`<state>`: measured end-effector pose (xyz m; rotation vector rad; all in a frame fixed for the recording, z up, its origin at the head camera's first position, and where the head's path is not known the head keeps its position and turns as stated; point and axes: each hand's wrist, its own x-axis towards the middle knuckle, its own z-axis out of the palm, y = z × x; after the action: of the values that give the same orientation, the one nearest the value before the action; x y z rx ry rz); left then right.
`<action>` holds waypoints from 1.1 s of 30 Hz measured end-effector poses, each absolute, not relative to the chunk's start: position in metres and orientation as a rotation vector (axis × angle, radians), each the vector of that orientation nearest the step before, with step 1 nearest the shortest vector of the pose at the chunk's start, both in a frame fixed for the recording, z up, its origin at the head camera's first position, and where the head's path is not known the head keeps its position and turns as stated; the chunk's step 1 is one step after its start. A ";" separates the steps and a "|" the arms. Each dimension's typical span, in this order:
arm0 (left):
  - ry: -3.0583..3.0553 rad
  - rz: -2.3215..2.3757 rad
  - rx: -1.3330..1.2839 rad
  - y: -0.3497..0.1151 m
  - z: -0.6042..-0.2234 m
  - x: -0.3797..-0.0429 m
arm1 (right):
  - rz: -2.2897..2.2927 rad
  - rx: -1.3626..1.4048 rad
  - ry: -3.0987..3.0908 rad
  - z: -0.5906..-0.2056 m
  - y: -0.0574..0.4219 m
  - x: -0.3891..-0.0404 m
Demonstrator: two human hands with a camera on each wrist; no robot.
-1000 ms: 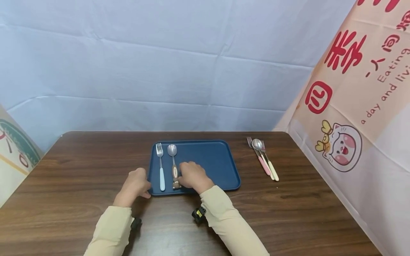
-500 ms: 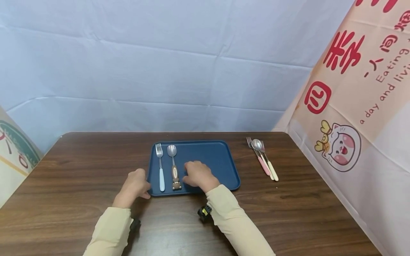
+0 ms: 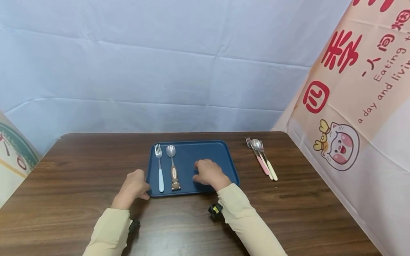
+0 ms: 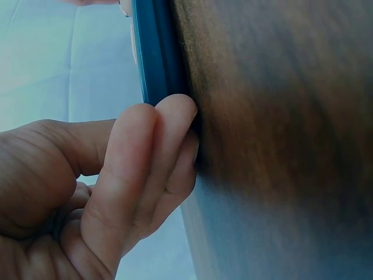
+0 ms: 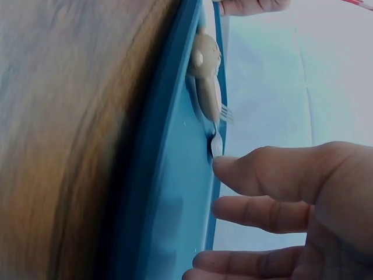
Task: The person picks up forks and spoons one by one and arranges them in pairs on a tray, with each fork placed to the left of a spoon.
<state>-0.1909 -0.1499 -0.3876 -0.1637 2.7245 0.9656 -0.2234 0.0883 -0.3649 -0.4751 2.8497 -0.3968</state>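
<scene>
A blue tray (image 3: 211, 151) lies on the brown table (image 3: 80, 160). On its left part lie a fork with a light blue handle (image 3: 159, 167) and a spoon with a brown bear handle (image 3: 173, 167), side by side. My left hand (image 3: 136, 183) grips the tray's front left corner, and its curled fingers (image 4: 169, 134) press on the rim (image 4: 154, 52). My right hand (image 3: 208, 172) hovers low over the tray's middle, right of the spoon and apart from it. Its fingers (image 5: 256, 210) are loosely bent and hold nothing, with the bear handle (image 5: 205, 64) beyond them.
Right of the tray, on the table, lie a pink-handled fork (image 3: 260, 160), a spoon (image 3: 257, 145) and a cream-handled fork (image 3: 270, 167) close together. A blue cloth wall (image 3: 160, 71) stands behind, a printed banner (image 3: 352, 106) on the right.
My right hand has slid to the right across the tray, away from the bear-handled spoon, which stays lying there. The left hand has kept its place at the tray's corner.
</scene>
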 end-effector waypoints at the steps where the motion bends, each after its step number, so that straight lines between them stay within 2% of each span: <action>1: 2.723 0.968 -0.163 -0.150 -0.388 -0.191 | -0.402 -0.471 2.849 -0.364 0.091 -0.223; 20: 2.720 0.977 -0.169 -0.149 -0.388 -0.191 | -0.418 -0.392 2.899 -0.359 0.131 -0.225; 33: 2.724 0.964 -0.176 -0.149 -0.388 -0.192 | -0.420 -0.241 2.927 -0.360 0.162 -0.231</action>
<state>-0.1917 -0.1491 -0.3881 -0.1758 2.7242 0.9639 -0.2312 0.1615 -0.3604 -0.2412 2.9273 -0.4200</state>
